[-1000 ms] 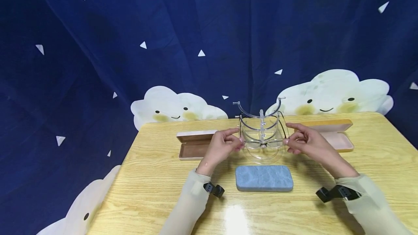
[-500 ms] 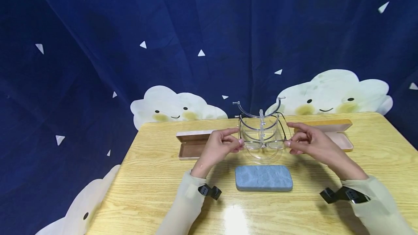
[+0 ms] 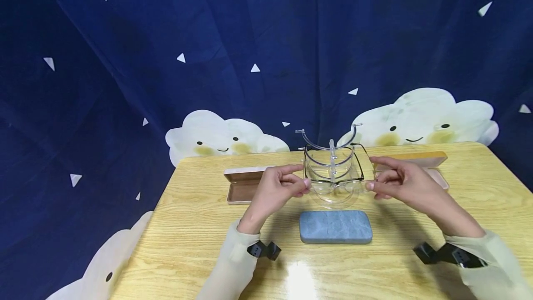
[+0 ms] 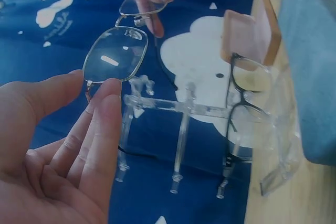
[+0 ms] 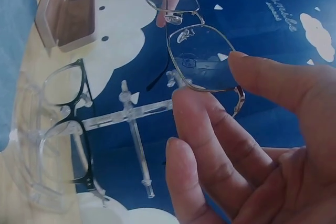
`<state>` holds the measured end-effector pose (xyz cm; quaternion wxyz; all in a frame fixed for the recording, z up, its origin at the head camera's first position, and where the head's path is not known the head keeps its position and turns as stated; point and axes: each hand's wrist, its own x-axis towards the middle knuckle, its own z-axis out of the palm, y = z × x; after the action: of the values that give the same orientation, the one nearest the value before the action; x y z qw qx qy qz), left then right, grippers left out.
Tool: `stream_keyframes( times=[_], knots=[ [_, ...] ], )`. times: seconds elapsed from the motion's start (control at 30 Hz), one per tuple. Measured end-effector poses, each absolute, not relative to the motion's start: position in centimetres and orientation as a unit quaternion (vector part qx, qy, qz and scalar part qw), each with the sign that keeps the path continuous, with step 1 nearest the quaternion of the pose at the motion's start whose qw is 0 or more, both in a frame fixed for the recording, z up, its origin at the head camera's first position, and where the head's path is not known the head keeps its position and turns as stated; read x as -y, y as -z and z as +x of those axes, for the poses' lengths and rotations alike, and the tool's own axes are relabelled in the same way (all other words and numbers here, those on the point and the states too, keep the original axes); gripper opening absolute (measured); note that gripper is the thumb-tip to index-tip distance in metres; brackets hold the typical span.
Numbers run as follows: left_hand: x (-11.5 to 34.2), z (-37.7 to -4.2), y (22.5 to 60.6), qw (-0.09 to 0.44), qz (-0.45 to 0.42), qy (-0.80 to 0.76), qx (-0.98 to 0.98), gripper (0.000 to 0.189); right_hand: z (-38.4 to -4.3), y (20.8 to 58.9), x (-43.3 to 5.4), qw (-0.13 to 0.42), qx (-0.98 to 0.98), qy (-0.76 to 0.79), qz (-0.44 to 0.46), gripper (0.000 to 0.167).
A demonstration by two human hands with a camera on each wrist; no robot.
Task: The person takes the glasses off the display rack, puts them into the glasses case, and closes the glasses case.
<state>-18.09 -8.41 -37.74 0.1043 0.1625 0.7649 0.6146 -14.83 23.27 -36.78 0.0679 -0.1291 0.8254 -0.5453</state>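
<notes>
My left hand [image 3: 275, 191] and right hand [image 3: 410, 188] hold a pair of thin metal-rimmed glasses [image 4: 115, 56] between them, in front of a clear display stand [image 3: 332, 157]. In the left wrist view, the left thumb and fingers pinch one outer corner of the frame. The right thumb and fingertips are at the opposite corner in the right wrist view, with that lens [image 5: 202, 59] just beyond them. A second pair, black-framed glasses [image 5: 67, 111], sits on a low tier of the stand. Curved clear arms rise above it.
A closed blue glasses case [image 3: 335, 227] lies in front of the stand. An open brown-lined case [image 3: 243, 191] is behind my left hand, and an open orange case [image 3: 433, 159] behind my right. A blue curtain [image 3: 266, 36] hangs behind the table.
Both forearms have drawn back and apart a little, the right hand shifting rightward. The metal-rimmed glasses stay between the hands, and the black-framed pair shows more plainly. The cases have not moved.
</notes>
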Motion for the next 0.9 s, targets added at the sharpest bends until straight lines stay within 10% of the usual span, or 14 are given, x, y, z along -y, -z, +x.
stream_keyframes(
  times=[0.9],
  knots=[
    [9.1,-15.4,34.4,0.082,0.167,-0.617,-0.765,0.051,-12.5,34.8,-23.2,0.013,-0.839,0.521,-0.157,0.074]
  ],
)
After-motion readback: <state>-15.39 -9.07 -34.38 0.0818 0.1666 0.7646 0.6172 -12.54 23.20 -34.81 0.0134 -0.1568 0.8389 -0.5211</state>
